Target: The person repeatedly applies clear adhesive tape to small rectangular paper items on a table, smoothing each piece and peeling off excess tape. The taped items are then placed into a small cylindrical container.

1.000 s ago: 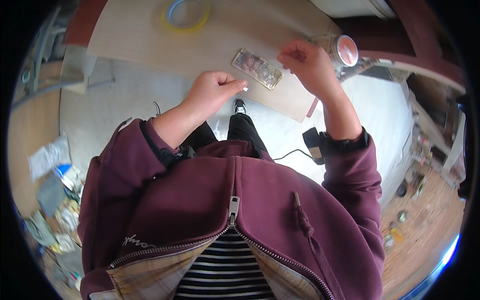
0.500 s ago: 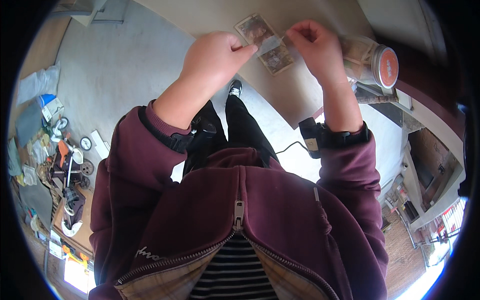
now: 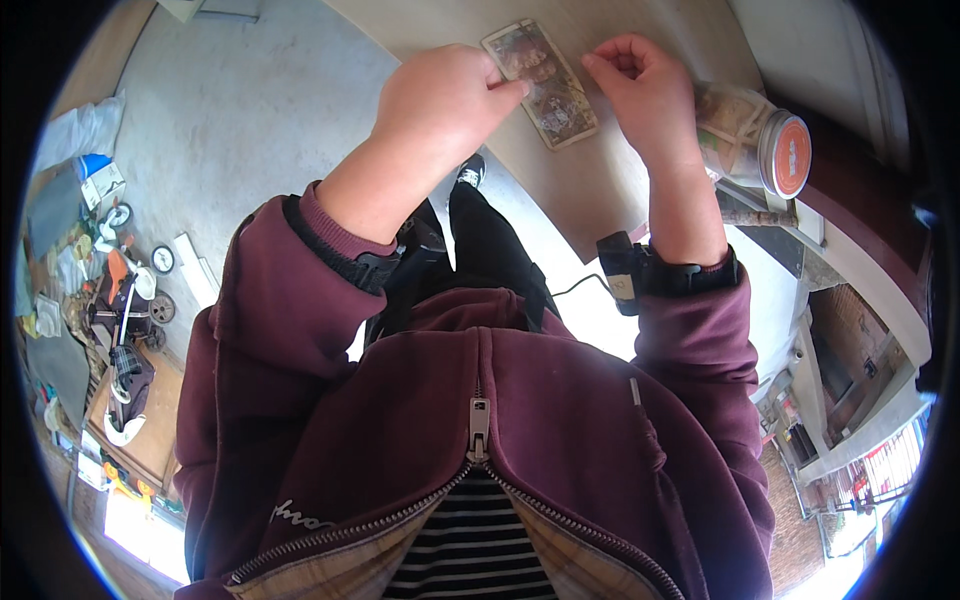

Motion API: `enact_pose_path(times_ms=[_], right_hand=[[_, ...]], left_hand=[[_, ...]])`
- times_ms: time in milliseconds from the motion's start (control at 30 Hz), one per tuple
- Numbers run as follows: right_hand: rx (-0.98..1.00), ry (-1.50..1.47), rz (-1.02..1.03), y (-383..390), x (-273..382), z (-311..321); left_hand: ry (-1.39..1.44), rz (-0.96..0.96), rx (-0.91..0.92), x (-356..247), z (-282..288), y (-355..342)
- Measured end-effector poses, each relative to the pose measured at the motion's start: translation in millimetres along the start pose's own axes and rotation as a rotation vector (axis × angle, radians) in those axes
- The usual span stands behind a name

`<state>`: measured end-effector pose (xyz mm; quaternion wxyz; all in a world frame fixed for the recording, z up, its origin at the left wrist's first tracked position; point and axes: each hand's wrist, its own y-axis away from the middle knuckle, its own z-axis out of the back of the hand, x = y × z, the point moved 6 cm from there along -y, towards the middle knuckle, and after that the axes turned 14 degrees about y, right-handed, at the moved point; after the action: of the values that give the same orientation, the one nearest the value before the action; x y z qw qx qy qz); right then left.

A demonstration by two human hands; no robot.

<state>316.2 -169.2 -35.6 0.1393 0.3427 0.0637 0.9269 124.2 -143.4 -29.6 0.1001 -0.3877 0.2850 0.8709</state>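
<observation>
On the light board-like surface lies a rectangular picture card [image 3: 541,84], with a pale border and brownish images, tilted slightly. My left hand [image 3: 452,95] is at its left edge, thumb against the curled fingers, the thumb tip over the card's border. Just right of the card is my right hand [image 3: 643,95], thumb and forefinger pinched together. Whatever either pinch holds is too thin or hidden to make out. Beside my right hand a clear jar [image 3: 735,120] lies on its side, papers inside, its orange lid [image 3: 786,152] rimmed in silver.
Dark bands with devices circle both my wrists, and a black cable [image 3: 578,283] runs from the right one. A stroller [image 3: 125,340] and piled goods stand at the far left on the grey floor [image 3: 270,110]. A dark red ledge [image 3: 850,190] runs along the right.
A translucent strip seen stretched between my hands over the card no longer shows distinctly. My view has shifted slightly, and both hands and the jar appear a little further right.
</observation>
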Motion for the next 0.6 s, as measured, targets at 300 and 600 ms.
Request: enact_pose_path(times_ms=[300, 600], right_hand=[[-0.116, 0.2, 0.027, 9.3, 9.4, -2.2], [-0.098, 0.26, 0.034, 5.8, 12.9, -0.2]], left_hand=[[-0.173, -0.154, -0.167, -3.8, -7.3, 3.2], [-0.204, -0.187, -0.187, -4.6, -6.6, 3.1]])
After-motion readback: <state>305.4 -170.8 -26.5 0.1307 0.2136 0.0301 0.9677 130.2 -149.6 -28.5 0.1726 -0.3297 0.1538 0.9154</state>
